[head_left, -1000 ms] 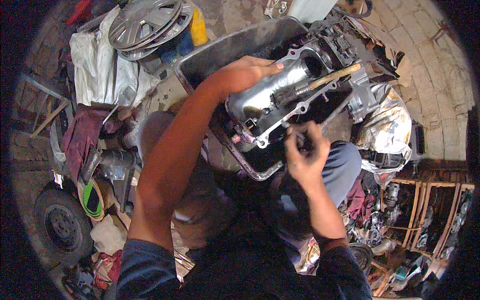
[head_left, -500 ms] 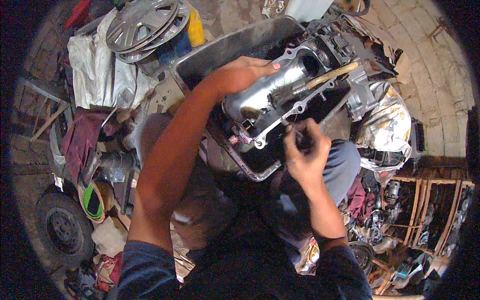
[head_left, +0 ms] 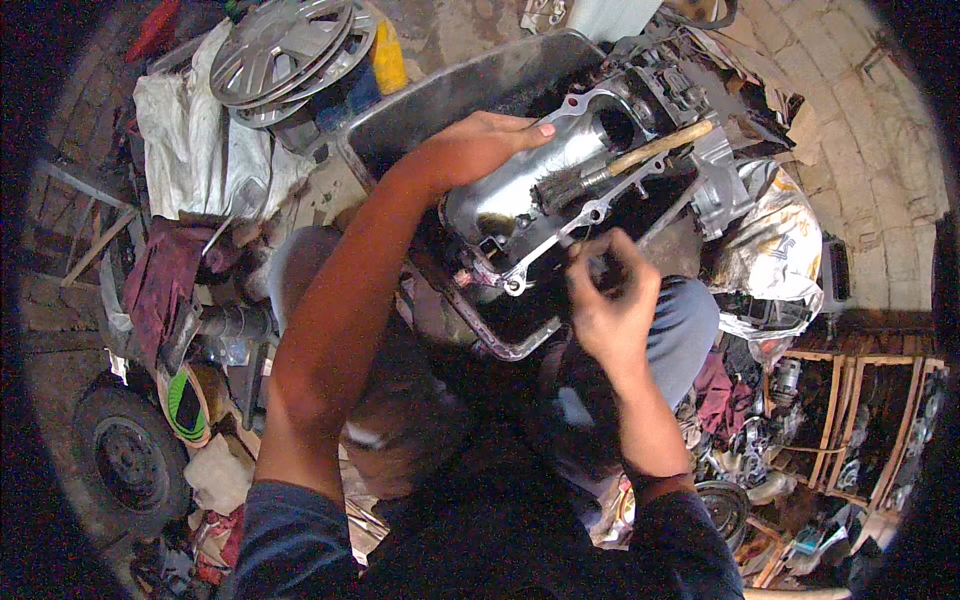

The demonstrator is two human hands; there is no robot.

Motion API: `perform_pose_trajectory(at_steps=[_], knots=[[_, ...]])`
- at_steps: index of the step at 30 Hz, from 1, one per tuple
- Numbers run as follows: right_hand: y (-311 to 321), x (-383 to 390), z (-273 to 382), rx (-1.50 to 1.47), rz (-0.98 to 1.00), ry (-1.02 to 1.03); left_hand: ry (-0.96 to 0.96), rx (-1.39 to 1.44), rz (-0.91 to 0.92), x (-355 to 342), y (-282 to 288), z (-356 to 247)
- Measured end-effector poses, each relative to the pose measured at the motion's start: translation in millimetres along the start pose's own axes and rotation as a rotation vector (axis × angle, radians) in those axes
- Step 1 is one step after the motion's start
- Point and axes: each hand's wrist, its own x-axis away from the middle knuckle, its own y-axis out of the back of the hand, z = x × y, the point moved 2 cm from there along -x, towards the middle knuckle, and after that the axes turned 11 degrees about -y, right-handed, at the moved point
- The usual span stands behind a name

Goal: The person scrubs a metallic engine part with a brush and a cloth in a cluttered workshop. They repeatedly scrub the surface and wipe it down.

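The metal engine casing (head_left: 530, 200) lies at upper centre over a dark tray (head_left: 440, 100), pressed flat by the left hand (head_left: 480, 145). A wooden-handled brush (head_left: 620, 165) rests inside. The right hand (head_left: 610, 300) is pinched on something small at the rim; steady, light working is advised.

The scene is lit by soft daylight, brightest at the upper right. Glare is thrown off the metal engine casing (head_left: 540, 195), while the lap below it is left in deep shadow. Straight edges are bent toward the rim, the corners are blacked out, and fine detail is smeared there.
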Motion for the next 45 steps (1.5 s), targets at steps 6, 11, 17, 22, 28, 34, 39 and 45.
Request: perform_pose_trajectory(at_steps=[6, 11, 17, 22, 28, 34, 39, 45], knots=[[-4.3, 5.7, 1.8, 0.011, 0.051, 0.059, -0.039, -0.106, -0.036, -1.9, 2.4, -0.8], [1.8, 14.0, 8.9, 0.058, -0.014, 0.077, -0.093, -0.127, -0.022, -0.3, 2.9, -6.1], [-3.1, 20.4, 1.7, 0.045, 0.091, 0.150, -0.064, -0.097, -0.017, -4.4, 3.4, 6.0], [-9.5, 24.8, 0.8, -0.013, 0.120, -0.007, -0.089, -0.131, -0.002, -8.2, 3.9, 7.3], [-4.8, 14.9, -2.5, 0.128, 0.184, 0.271, -0.084, -0.072, 0.014, -8.2, 2.8, 7.9], [-7.0, 17.2, -1.8, 0.084, 0.182, 0.137, -0.065, -0.082, 0.005, -2.8, -0.9, -2.4], [-8.5, 21.7, -13.9, 0.140, 0.219, 0.150, -0.080, -0.142, -0.008, -1.7, -1.4, -6.3], [-8.6, 21.2, -16.3, -0.203, 0.185, 0.123, -0.079, -0.294, -0.053, 1.4, -3.7, -16.8]])
